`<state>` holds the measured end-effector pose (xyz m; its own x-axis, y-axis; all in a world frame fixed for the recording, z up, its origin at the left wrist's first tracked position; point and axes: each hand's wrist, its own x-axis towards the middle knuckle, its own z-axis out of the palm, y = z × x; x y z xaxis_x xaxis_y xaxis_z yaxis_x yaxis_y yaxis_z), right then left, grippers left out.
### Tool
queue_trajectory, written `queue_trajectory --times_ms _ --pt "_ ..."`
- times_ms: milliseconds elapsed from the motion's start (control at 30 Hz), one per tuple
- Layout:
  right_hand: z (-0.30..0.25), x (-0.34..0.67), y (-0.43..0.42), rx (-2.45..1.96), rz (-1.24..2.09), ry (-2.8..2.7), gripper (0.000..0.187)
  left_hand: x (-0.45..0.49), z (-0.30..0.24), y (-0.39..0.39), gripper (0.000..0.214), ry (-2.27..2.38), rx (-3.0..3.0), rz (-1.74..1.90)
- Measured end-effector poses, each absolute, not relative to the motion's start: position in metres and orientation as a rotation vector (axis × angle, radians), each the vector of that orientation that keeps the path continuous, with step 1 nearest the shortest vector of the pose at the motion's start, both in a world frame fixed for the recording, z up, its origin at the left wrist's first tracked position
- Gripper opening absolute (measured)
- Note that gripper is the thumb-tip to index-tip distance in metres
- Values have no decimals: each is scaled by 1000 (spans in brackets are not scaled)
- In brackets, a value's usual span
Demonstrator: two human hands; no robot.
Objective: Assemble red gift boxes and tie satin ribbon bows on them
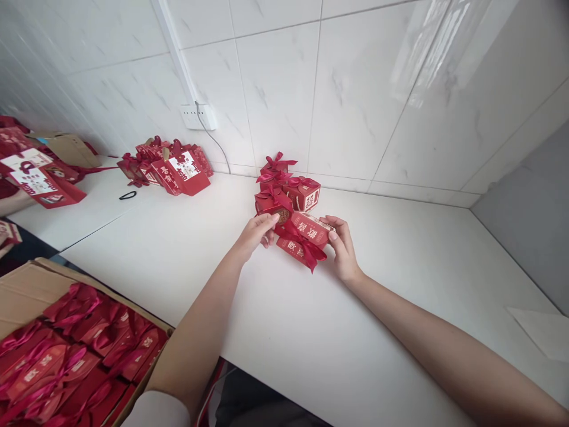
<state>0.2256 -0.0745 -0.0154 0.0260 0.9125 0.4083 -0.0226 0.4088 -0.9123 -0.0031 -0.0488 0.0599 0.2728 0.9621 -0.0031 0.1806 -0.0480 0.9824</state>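
Note:
Two small red gift boxes, one behind the other and tied with dark red ribbon, are between my hands over the white table. My right hand is closed on the right end of the rear gift box, thumb on its near edge. At the left end, my left hand is closed with its thumb and fingers on that box, beside a round brown-gold patch. In front lies the other gift box, its ribbon bow at the right. Just behind stand several more ribboned gift boxes.
A cardboard carton full of ribboned red boxes stands at the lower left. More red boxes sit by the wall socket. At far left, another person's hand is by red packaging. A black loop lies on the table.

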Motion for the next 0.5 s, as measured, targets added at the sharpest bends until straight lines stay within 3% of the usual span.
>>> queue_trajectory --times_ms 100,233,500 --pt "-12 224 -77 -817 859 -1412 43 -2 65 -52 39 1089 1565 1013" --pt "-10 223 -78 -734 891 -1440 41 -3 68 -57 42 890 1711 880" --pt "-11 224 -77 -740 934 -1458 42 -6 61 -53 45 942 1853 770"
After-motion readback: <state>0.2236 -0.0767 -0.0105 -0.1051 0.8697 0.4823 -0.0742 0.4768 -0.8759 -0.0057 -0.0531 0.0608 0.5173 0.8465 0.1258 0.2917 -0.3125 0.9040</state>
